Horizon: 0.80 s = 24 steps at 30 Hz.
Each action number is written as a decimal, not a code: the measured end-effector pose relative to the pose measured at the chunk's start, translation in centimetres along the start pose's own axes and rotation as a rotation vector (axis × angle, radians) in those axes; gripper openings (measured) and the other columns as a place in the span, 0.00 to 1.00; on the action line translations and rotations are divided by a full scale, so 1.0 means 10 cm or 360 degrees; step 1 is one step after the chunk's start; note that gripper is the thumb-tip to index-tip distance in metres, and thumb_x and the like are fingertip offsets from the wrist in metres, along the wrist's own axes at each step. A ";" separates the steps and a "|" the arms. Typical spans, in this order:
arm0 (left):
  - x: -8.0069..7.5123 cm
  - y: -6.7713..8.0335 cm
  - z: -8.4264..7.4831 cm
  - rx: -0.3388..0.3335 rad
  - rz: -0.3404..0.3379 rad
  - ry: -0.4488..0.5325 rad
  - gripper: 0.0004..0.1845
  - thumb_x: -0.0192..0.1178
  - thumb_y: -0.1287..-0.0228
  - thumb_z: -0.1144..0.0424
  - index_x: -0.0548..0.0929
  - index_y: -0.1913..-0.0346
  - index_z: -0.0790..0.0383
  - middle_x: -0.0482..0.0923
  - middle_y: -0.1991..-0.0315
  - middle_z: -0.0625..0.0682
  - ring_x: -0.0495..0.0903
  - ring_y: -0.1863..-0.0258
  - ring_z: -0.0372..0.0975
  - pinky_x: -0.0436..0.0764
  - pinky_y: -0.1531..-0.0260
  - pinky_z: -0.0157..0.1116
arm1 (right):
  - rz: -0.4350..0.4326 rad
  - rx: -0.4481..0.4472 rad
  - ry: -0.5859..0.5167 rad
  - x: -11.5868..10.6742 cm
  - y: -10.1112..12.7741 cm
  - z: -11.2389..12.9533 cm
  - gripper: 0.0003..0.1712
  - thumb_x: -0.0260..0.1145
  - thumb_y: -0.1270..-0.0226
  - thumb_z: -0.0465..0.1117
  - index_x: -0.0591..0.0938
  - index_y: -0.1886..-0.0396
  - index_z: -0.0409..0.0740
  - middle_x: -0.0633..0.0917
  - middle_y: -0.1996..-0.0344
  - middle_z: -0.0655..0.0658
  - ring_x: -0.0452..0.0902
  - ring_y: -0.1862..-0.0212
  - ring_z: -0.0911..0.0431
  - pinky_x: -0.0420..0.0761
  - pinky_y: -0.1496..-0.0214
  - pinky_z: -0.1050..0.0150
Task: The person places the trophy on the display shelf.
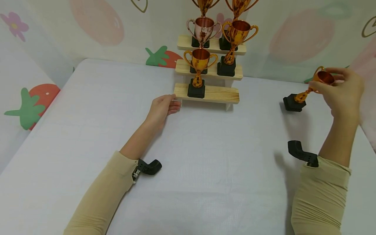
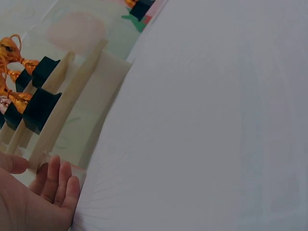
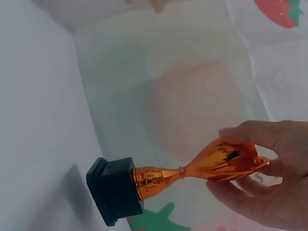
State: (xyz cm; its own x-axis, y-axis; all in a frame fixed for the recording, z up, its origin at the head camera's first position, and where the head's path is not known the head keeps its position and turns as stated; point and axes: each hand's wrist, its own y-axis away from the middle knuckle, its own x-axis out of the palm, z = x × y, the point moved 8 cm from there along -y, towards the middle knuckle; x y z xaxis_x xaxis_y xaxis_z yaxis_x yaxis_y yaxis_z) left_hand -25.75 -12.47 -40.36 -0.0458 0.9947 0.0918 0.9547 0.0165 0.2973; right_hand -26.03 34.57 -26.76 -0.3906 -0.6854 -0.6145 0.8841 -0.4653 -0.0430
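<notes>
Head view gives us the whole layout: a white table, a stepped wooden shelf against the back wall, and both arms in beige sleeves reaching forward; our right hand holds a small gold trophy by its cup, fingers curled round the bowl, the trophy tilted so that its black base sits low and to the left, near the tabletop at the right side, well apart from the shelf; whether the base touches the table we cannot tell from here; our left hand lies at the left end of the lowest step, fingers relaxed and touching the wood, gripping nothing; four trophies stand fully in sight on the steps, among them a gold one on the lowest step and a pinkish one higher up; the right wrist view adds what the head view hides: the thumb on top of the cup and the fingers beneath it, the stem lying almost level, the base in front of the wall; the left wrist view shows the fingertips against the shelf's edge.
</notes>
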 end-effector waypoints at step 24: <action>0.00 -0.01 0.01 -0.0003 -0.0005 0.0009 0.22 0.49 0.15 0.60 0.74 0.33 0.76 0.81 0.61 0.51 0.83 0.61 0.36 0.85 0.49 0.29 | 0.0157 -0.0262 -0.0049 0.30 0.19 0.42 0.37 0.80 0.38 0.42 0.78 0.30 0.45 0.76 0.57 0.69 0.74 0.62 0.71 0.74 0.62 0.82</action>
State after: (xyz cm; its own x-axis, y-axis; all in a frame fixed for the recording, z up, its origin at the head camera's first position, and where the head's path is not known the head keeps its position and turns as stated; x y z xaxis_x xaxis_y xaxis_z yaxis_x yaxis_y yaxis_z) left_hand -25.84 -12.50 -40.51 -0.0505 0.9941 0.0964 0.9539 0.0194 0.2995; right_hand -26.59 29.27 -25.38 -0.3053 -0.7413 -0.5977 0.9476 -0.2986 -0.1138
